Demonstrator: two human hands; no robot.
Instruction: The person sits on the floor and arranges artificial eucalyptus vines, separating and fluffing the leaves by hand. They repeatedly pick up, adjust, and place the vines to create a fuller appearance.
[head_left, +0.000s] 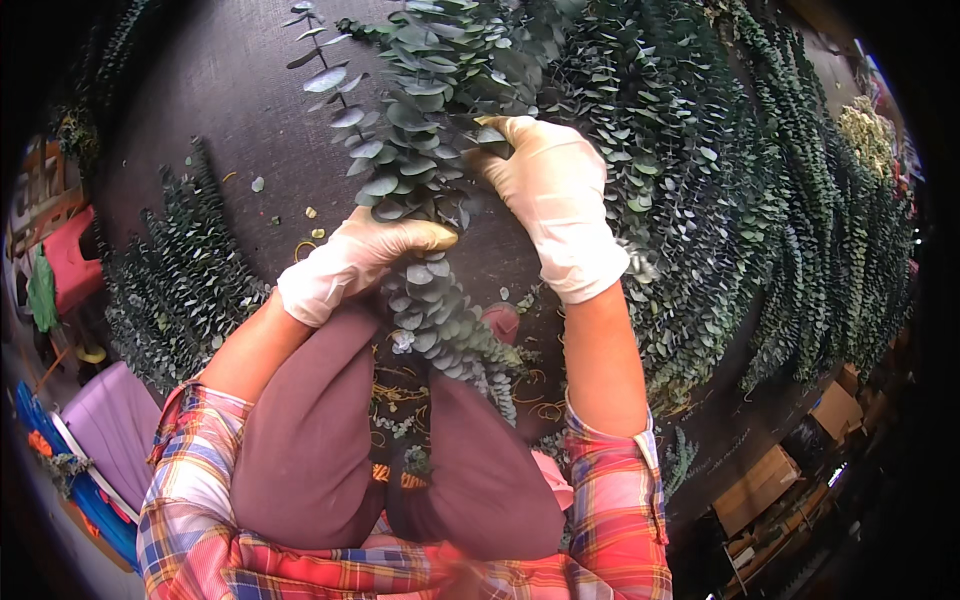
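My left hand (375, 244), in a pale thin glove, grips a bunch of eucalyptus stems (424, 142) just above my knees. Round grey-green leaves fan out beyond this fist, and a leafy end (431, 304) hangs below it between my legs. My right hand (544, 187), gloved the same way, is at the bunch's right side. Its thumb and forefinger curl around a eucalyptus sprig (491, 136), whose stem is mostly hidden by the hand and leaves.
Long rows of eucalyptus branches (675, 172) lie to the right on the dark surface (247, 112). A smaller pile (187, 277) lies at left. Yellow rubber bands (304, 247) and leaf scraps are scattered about. A red plastic stool (73, 259) stands far left; cardboard (756, 487) lies lower right.
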